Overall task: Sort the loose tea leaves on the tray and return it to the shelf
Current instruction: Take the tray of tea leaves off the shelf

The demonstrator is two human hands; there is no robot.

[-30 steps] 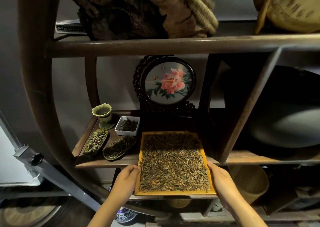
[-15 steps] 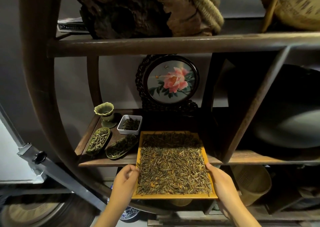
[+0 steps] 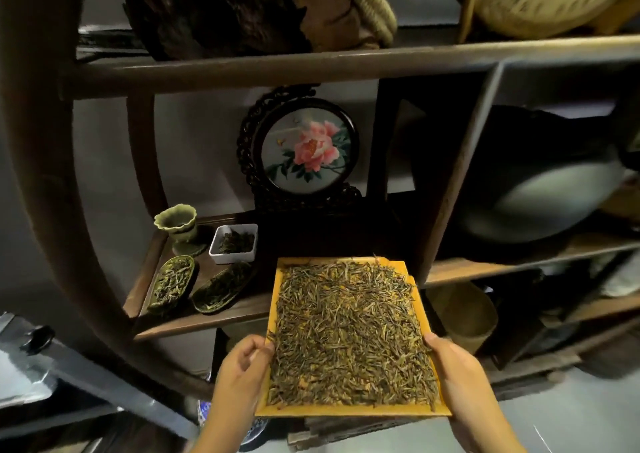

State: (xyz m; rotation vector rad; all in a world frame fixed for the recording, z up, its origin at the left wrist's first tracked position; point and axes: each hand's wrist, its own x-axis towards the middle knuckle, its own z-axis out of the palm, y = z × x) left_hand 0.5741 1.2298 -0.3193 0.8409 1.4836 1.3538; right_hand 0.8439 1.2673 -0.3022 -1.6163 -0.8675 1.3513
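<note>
Head camera, looking down: I have the yellow tray (image 3: 349,409) in both hands, my left hand (image 3: 239,371) curled round its left edge with the fingertips over the rim, my right hand (image 3: 457,371) cupping the right edge, thumb on top. The tray's far end hangs just over the front lip of the middle shelf (image 3: 201,321) while the near end juts out toward me, so I judge it is at the shelf but not seated on it; whether its far edge touches the wood I cannot tell. The loose tea leaves (image 3: 346,335) lie in one fairly even layer across it, a few stray ones poking over the far rim. Which way the tray is travelling I cannot say from this alone. If it is going back, the next move calls for keeping it level, so nothing slides off, and guiding it straight in between the leaf dishes and the upright post (image 3: 446,189) on the right. By my count: one tray, two hands on it, two leaf-shaped dishes (image 3: 173,284) of tea side by side, one white square bowl (image 3: 233,243) of tea, one green fluted cup (image 3: 176,222), and one round peony screen (image 3: 304,151) standing behind.
</note>
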